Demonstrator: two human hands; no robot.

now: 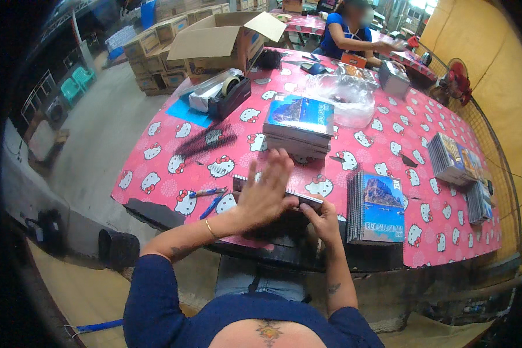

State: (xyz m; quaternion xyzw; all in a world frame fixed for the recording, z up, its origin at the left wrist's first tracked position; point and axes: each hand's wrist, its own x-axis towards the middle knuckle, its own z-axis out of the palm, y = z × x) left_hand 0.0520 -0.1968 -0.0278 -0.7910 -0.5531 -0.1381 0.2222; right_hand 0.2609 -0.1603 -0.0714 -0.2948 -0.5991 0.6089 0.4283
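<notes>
Near the front edge of the tabletop (pixel 174 124), which is covered in a pink cloth with white cartoon cats, the person's left hand (pixel 265 191) lies flat with fingers spread wide on a spiral notebook (pixel 272 193), pressing down rather than gripping. The right hand (pixel 323 217) pinches the right end of that same notebook, its grip closed on the edge between thumb and fingers. Just right of the hands a stack of notebooks (pixel 377 207) with a blue mountain cover stands near the edge. Behind the hands sits another pile of notebooks (pixel 300 124) with a similar cover. Two blue pens (pixel 210 197) lie to the left, and a bundle of black spiral bindings (pixel 206 141) beyond them. Farther back are a roll of tape (pixel 231 84) in a dark tray, a clear plastic bag (pixel 345 93) and an open cardboard box (pixel 217 42). Across the tabletop another person (pixel 348 32) in blue works.
</notes>
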